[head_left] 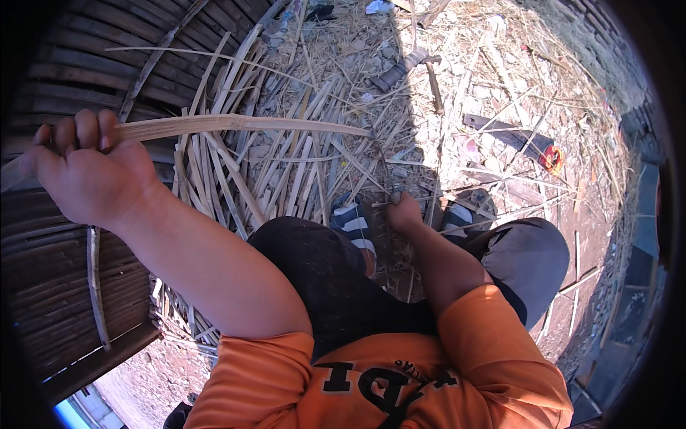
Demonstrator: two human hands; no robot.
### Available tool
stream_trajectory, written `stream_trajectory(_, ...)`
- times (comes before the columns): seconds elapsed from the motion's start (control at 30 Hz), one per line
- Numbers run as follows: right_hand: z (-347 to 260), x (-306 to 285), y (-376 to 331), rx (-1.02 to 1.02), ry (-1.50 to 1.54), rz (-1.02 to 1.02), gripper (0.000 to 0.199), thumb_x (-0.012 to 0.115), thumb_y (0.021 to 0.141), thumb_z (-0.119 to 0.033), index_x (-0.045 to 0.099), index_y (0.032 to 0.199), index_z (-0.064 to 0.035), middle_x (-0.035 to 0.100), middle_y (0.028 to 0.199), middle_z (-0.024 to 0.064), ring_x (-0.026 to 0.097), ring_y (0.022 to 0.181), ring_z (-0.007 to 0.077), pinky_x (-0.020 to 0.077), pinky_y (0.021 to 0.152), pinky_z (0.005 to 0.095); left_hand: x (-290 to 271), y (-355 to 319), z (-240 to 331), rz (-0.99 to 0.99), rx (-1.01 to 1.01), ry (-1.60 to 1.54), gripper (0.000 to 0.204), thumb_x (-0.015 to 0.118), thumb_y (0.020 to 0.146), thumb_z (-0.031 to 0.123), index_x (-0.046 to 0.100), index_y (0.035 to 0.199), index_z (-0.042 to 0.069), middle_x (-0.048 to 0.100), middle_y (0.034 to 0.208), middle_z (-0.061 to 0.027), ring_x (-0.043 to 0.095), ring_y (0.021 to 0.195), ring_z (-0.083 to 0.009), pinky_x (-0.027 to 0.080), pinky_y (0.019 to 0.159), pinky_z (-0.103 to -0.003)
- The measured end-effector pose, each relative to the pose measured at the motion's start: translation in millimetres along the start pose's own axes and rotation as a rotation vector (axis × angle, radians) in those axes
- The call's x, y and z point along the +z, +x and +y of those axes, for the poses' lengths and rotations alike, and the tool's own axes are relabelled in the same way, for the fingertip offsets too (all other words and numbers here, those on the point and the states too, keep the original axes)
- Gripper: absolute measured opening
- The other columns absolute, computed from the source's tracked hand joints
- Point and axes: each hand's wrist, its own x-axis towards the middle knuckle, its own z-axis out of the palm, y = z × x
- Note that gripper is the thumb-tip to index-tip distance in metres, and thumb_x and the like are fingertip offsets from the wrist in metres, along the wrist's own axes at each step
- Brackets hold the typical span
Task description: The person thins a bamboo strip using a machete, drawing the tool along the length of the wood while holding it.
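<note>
My left hand (89,175) is raised at the left, fingers closed around one end of a long pale bamboo strip (236,125). The strip runs right and slightly down to a tip near the middle of the view. My right hand (404,212) is low between my knees, closed on the handle of a knife whose thin dark blade (382,168) rises to meet the strip's far end. Under both lies a heap of split bamboo slats (286,171) fanned over the ground. My feet in striped sandals (354,222) rest beside the right hand.
A woven bamboo panel (64,286) curves along the left. Straw and shavings cover the ground. Farther off lie a dark cylindrical piece (396,70), a hammer-like tool (432,82) and a dark flat tool with a red-orange end (529,146). A wall runs at upper right.
</note>
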Motion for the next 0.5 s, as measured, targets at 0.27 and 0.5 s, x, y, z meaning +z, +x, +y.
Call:
stream_trajectory(0.27, -84, -29, -13, -0.261, 0.147, -0.128, 0.046, 0.069, 0.082, -0.024, 0.059, 0.115, 0.0058, 0.069, 0.103, 0.0315, 0.066, 0.102, 0.0481, 0.0511, 0.091, 0.0532, -3, 0, 2, -0.002, 0.012, 0.033, 0.016, 0.037, 0.105, 0.020, 0.041, 0.108, 0.005, 0.028, 0.076, -0.0037, 0.024, 0.059, -0.0146, 0.024, 0.053, -0.031)
stream_trajectory(0.5, -27, -10, 16, 0.043, 0.038, -0.069, 0.047, 0.071, 0.079, -0.025, 0.063, 0.120, -0.0025, 0.070, 0.099, 0.0303, 0.068, 0.100, 0.0439, 0.0531, 0.087, 0.0470, -7, 4, 1, 0.000, 0.001, -0.005, 0.016, 0.040, 0.105, 0.020, 0.042, 0.109, 0.005, 0.030, 0.076, -0.0035, 0.025, 0.058, -0.0145, 0.024, 0.052, -0.030)
